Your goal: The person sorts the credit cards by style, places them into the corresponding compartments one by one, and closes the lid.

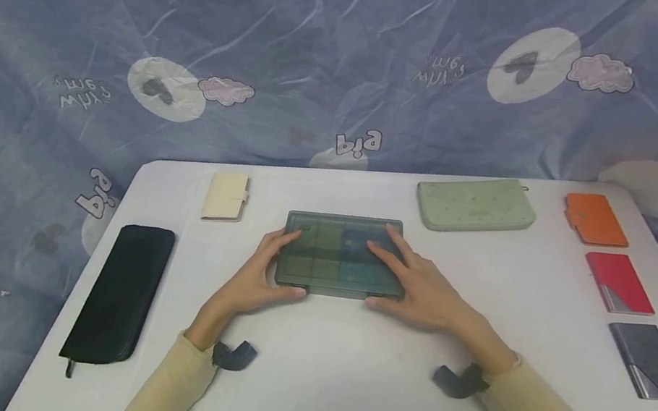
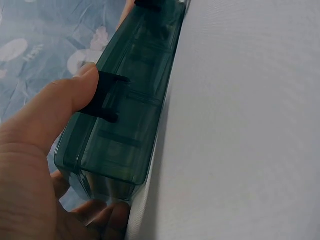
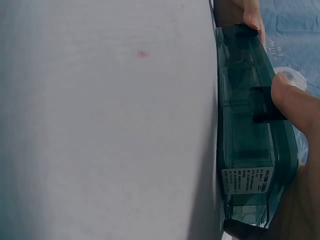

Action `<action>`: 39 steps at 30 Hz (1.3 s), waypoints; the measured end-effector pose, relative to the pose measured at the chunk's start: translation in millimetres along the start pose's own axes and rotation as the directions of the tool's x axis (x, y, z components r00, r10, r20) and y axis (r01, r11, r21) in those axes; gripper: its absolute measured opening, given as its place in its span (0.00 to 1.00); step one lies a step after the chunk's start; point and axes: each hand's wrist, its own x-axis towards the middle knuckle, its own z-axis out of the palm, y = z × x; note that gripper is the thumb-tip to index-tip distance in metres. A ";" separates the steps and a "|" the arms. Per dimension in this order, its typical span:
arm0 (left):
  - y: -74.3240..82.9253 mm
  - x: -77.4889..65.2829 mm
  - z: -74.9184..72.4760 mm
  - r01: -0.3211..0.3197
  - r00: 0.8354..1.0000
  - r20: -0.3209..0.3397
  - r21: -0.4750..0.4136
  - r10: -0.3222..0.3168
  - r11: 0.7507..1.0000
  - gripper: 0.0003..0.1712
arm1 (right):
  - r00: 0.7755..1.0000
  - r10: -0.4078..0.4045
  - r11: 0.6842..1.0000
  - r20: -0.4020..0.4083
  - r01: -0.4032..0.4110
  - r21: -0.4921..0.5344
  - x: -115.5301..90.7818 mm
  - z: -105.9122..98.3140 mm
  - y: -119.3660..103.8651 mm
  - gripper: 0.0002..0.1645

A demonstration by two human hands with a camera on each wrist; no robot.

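A translucent dark green plastic compartment box (image 1: 326,256) lies on the table, its dividers showing through the lid. My left hand (image 1: 255,281) holds its left end, fingers around the far side and thumb against a black latch (image 2: 106,97) on the near side. Around the right end, my right hand (image 1: 426,292) grips the box, with two fingers on the lid. That thumb rests on the other black latch (image 3: 267,104) in the right wrist view. A white printed label (image 3: 247,180) is stuck to the box's side. The lid looks closed.
On the white table (image 1: 322,395), a black zip case (image 1: 122,294) and a cream card holder (image 1: 226,196) lie left. Behind the box is a green wallet (image 1: 476,206). Orange (image 1: 597,219), red (image 1: 621,283) and dark grey (image 1: 652,362) small cases line the right edge.
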 end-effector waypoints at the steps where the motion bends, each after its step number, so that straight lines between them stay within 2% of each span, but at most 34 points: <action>1: 0.7 -0.2 0.1 0.004 1.000 0.003 -0.002 -0.004 1.000 0.55 | 1.000 0.004 1.000 0.002 -0.004 0.000 -0.9 -0.3 -0.5 0.52; 7: 7.2 1.3 -1.6 -0.002 1.000 0.026 -0.013 0.002 1.000 0.54 | 1.000 0.013 0.999 0.022 -0.014 0.038 -1.5 -5.5 0.2 0.53; 11: 14.2 -1.7 -9.4 0.003 0.997 0.072 0.017 -0.004 1.000 0.47 | 0.998 0.019 0.998 0.056 -0.022 0.055 -3.0 -7.5 0.0 0.54; 14: 22.6 -4.8 -18.8 0.003 0.999 0.052 0.082 -0.008 0.997 0.40 | 0.998 0.045 0.999 0.044 -0.046 0.010 -6.2 -11.4 -0.4 0.53; 16: 30.5 -7.5 -26.4 -0.004 1.000 -0.006 0.202 0.005 0.979 0.40 | 0.997 0.072 0.996 0.017 -0.071 -0.055 -9.2 -16.3 0.6 0.52; 18: 40.8 -10.7 -34.5 0.000 0.996 -0.083 0.371 0.033 0.929 0.41 | 0.993 0.117 0.983 -0.019 -0.118 -0.139 -12.6 -23.5 2.8 0.51; 21: 56.2 -15.5 -45.4 0.027 0.977 -0.183 0.607 0.107 0.795 0.43 | 0.978 0.198 0.948 -0.070 -0.209 -0.239 -19.5 -35.6 8.2 0.50; 23: 64.2 -17.9 -50.1 0.062 0.965 -0.225 0.702 0.138 0.709 0.45 | 0.964 0.249 0.923 -0.092 -0.265 -0.279 -24.5 -42.1 12.1 0.49; 25: 69.6 -19.4 -52.7 0.098 0.956 -0.253 0.753 0.149 0.651 0.48 | 0.953 0.285 0.904 -0.107 -0.304 -0.299 -28.8 -46.3 15.9 0.49; 26: 71.5 -20.0 -53.3 0.117 0.953 -0.265 0.768 0.146 0.630 0.49 | 0.948 0.299 0.897 -0.108 -0.318 -0.308 -30.5 -47.5 17.5 0.49; 29: 73.8 -20.3 -52.7 0.168 0.950 -0.288 0.794 0.118 0.585 0.54 | 0.938 0.326 0.884 -0.113 -0.345 -0.316 -34.0 -48.9 20.4 0.49; 32: 73.7 -19.1 -50.7 0.195 0.948 -0.300 0.807 0.103 0.557 0.57 | 0.930 0.345 0.875 -0.123 -0.366 -0.317 -35.7 -49.8 21.4 0.50; 35: 71.8 -17.7 -49.2 0.212 0.944 -0.313 0.815 0.101 0.540 0.59 | 0.926 0.357 0.872 -0.125 -0.378 -0.310 -36.5 -50.6 20.9 0.50; 39: 66.6 -15.8 -49.4 0.219 0.941 -0.321 0.815 0.104 0.536 0.59 | 0.923 0.363 0.872 -0.126 -0.384 -0.303 -36.1 -50.7 19.6 0.50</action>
